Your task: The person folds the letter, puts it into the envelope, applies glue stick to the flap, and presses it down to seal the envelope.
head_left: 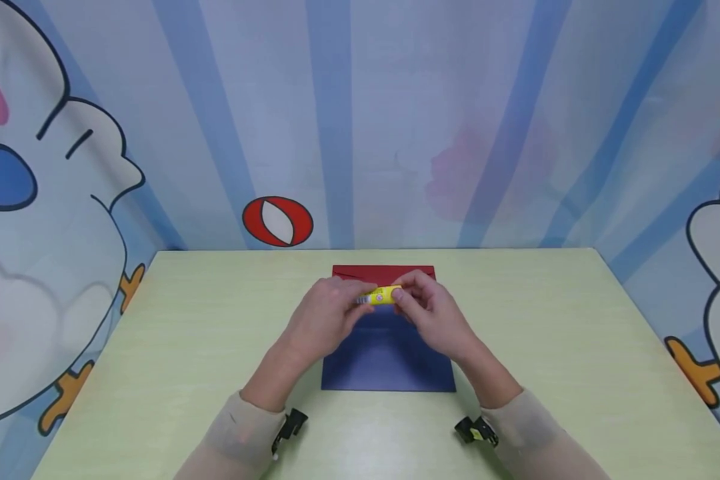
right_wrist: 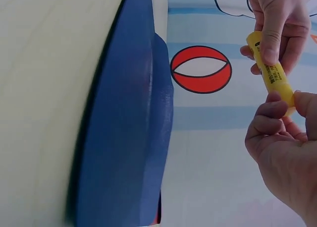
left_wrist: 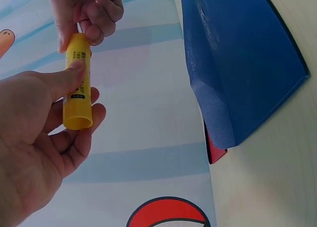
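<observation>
From where I stand, the person has both hands on a small yellow cylindrical tube with dark printing [head_left: 381, 295], held up over the middle of a pale, faintly grained table [head_left: 216, 333]. The left hand [head_left: 330, 313] grips the tube's body, thumb laid along the printed side and fingers curled round the opposite side. The right hand [head_left: 435, 317] pinches the other end narrowly between thumb and fingers, so the tube is spanned between the two. The tube's end on the left-hand side looks hollow, though at this angle I can't be certain.

Below the hands, on the table, lies a smooth dark-blue rectangular piece, paper or card by the look of it [head_left: 390, 360], its near edge facing the person. Along its far side runs a bright red strip [head_left: 384, 272], and from the wrists a folded blue flap can be seen standing slightly proud.

Beige sleeves [head_left: 246, 427] cover the forearms, with a small black device [head_left: 289, 425] at each wrist. Behind the table hangs a blue-striped backdrop [head_left: 390, 133] bearing a red-and-white oval ball [head_left: 303, 223].
</observation>
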### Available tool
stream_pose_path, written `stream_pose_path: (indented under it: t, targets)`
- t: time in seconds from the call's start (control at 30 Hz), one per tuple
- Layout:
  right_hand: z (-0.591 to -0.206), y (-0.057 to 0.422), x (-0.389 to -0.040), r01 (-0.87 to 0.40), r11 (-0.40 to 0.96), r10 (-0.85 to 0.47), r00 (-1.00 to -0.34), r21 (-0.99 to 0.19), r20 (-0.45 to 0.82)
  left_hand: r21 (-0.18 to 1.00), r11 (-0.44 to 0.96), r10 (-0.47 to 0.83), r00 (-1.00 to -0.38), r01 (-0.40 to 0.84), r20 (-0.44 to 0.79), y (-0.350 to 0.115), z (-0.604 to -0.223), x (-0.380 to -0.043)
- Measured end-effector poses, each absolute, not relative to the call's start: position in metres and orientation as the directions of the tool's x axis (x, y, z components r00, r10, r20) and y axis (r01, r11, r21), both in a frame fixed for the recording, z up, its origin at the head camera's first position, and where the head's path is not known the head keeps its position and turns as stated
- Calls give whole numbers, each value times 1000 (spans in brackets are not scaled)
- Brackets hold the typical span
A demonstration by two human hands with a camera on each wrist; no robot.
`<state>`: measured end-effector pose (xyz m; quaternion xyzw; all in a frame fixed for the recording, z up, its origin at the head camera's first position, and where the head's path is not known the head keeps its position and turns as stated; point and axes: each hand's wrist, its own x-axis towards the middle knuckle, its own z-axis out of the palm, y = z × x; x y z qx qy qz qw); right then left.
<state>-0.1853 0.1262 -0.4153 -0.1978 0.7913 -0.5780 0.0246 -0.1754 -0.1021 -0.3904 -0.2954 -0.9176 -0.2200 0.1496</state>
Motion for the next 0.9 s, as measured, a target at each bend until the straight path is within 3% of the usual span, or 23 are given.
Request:
stream_pose_path:
  t: [0.2, 0.3, 0.67, 0.9]
  targets:
    - [-410, 128, -185, -106, 223, -297, -954, -969, 36, 301, 712, 494, -757, 634, 426, -98, -390, -174]
    - [-409, 129, -185, -82, 221, -289, -957, -972, 15, 309, 697, 518, -752, 647, 408, -97, -391, -172]
    - [-412, 126, -183, -273, 233, -353, -918, -933, 180, 423, 680, 502, -801, 599, 328, -103, -392, -173]
    - [-416, 129, -187, -322, 232, -396, -893, -918, 214, 444, 672, 494, -805, 593, 328, -105, -391, -175]
